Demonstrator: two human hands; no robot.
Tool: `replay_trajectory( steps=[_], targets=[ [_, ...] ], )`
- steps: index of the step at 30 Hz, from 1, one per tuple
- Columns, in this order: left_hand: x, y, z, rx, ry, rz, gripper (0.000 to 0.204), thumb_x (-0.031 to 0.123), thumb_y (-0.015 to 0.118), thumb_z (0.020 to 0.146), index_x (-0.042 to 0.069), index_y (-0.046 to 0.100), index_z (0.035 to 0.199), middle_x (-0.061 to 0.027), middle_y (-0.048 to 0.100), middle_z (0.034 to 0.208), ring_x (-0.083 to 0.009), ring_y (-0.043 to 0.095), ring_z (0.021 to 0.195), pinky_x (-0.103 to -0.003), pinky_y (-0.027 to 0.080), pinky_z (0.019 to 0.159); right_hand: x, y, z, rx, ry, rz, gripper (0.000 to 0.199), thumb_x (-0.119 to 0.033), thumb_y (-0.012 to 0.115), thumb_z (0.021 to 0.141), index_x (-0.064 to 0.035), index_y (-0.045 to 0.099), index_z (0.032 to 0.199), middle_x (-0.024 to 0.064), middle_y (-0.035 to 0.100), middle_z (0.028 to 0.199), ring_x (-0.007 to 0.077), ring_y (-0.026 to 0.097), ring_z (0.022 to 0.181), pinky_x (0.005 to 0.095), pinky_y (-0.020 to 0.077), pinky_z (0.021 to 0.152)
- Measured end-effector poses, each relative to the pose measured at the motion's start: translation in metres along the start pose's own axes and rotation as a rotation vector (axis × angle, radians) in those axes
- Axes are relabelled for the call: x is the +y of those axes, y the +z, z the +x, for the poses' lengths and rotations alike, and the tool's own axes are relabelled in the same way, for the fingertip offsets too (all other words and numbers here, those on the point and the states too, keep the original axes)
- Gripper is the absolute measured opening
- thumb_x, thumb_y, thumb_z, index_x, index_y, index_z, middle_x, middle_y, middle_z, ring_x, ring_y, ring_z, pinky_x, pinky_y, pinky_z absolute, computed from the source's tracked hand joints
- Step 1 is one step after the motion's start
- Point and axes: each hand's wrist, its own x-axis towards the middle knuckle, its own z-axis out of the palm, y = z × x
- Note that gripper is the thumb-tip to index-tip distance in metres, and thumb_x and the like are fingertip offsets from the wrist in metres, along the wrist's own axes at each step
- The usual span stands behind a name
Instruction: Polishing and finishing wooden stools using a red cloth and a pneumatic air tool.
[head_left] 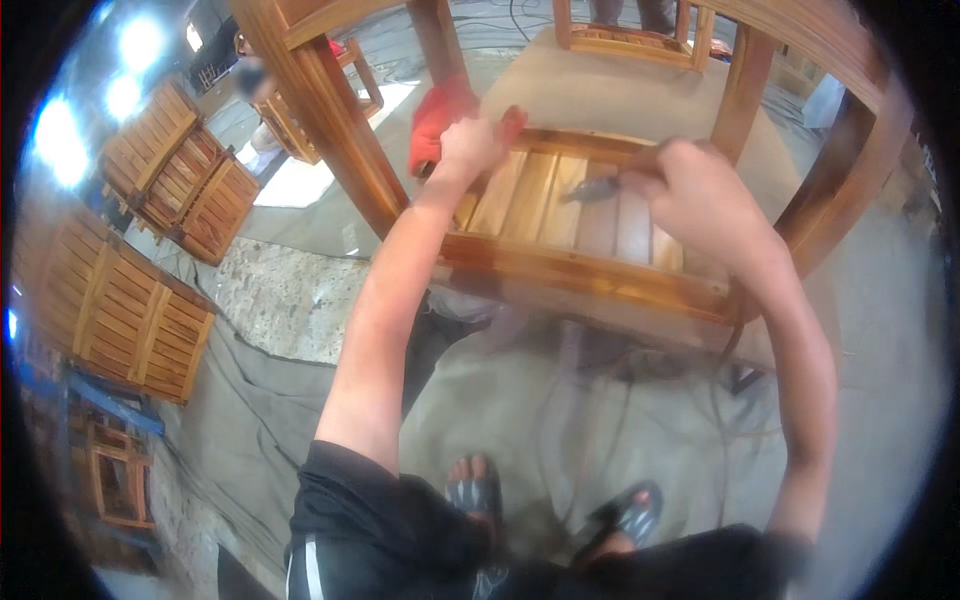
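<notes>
Left hand: your left hand (470, 145) is closed in a grip at the far left corner of the slatted wooden seat (560, 215), clamped on a red cloth (437, 120) that bunches out to the left of the fist and shows again as a small red tip to its right.
Right hand: your right hand (700, 190) is curled shut around a dark tool (600, 187), whose tip points left and lies over the slats; blur hides what kind of tool it is.
Seat: the slatted wooden seat lies straight ahead of you, between both hands, its near rail (590, 275) running across below your wrists.
Frame: the seat belongs to a wooden furniture frame (330, 120), whose thick legs rise at the left and at the right (840, 170) of the seat.
Cord: a thin dark cord (725, 400) hangs down from under the right side of the seat toward the floor.
Feet: your sandalled feet (480, 490) stand on a grey floor sheet (250, 400) below the seat.
Surroundings: stacked slatted wooden panels (130, 310) lie at the left, more of them (180, 175) farther back; another wooden frame (630, 40) stands beyond the seat, on a pale sheet.
Other person: a person (255, 85) is at the upper left, well apart from your hands.
</notes>
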Motion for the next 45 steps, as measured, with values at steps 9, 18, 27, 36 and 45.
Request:
replay_trajectory(
  steps=[9,18,27,36,45],
  targets=[
    [-0.014,0.0,0.019,-0.175,0.011,0.174,0.035,0.037,0.061,0.077,0.011,0.071,0.099,-0.0181,0.07,0.097,-0.0349,0.067,0.092,-0.043,0.054,0.083,0.035,-0.015,0.036,0.148,0.113,-0.55,0.023,-0.015,0.057,0.08,0.0025,0.067,0.091,0.0256,0.063,0.088,0.0404,0.062,0.085,0.0447,0.0499,0.077],
    [-0.028,0.012,0.026,-0.159,0.053,0.161,0.034,0.035,0.061,0.078,0.012,0.071,0.101,-0.0182,0.07,0.096,-0.035,0.067,0.09,-0.044,0.053,0.081,-0.006,-0.052,0.023,-0.461,0.3,-0.748,0.026,-0.017,0.058,0.074,0.0024,0.07,0.088,0.0243,0.066,0.092,0.0362,0.064,0.091,0.0444,0.0489,0.08],
    [-0.014,0.006,0.024,-0.185,0.075,0.165,0.034,0.033,0.063,0.079,0.01,0.07,0.102,-0.018,0.069,0.098,-0.0338,0.067,0.094,-0.044,0.053,0.083,0.013,-0.048,0.004,-0.209,0.019,-0.346,0.029,-0.013,0.052,0.077,0.0035,0.069,0.094,0.0239,0.067,0.094,0.0347,0.066,0.085,0.0422,0.0517,0.078],
    [0.109,0.041,0.039,-0.265,0.104,-0.13,0.027,0.016,0.052,0.086,0.0,0.062,0.105,-0.0178,0.067,0.107,-0.0298,0.064,0.104,-0.043,0.052,0.083,-0.043,-0.076,-0.026,-0.094,0.054,-0.186,0.022,-0.012,0.059,0.081,0.0018,0.069,0.095,0.0227,0.066,0.086,0.0352,0.064,0.08,0.0392,0.0489,0.078],
    [0.226,0.049,-0.015,-0.403,0.432,-0.517,0.021,0.02,0.057,0.083,0.006,0.07,0.091,-0.0171,0.069,0.092,-0.0313,0.067,0.088,-0.04,0.053,0.077,-0.043,-0.084,-0.039,-0.017,0.146,-0.246,0.023,-0.011,0.056,0.081,0.0022,0.069,0.095,0.0212,0.065,0.077,0.0344,0.065,0.073,0.039,0.0496,0.07]
  ],
)
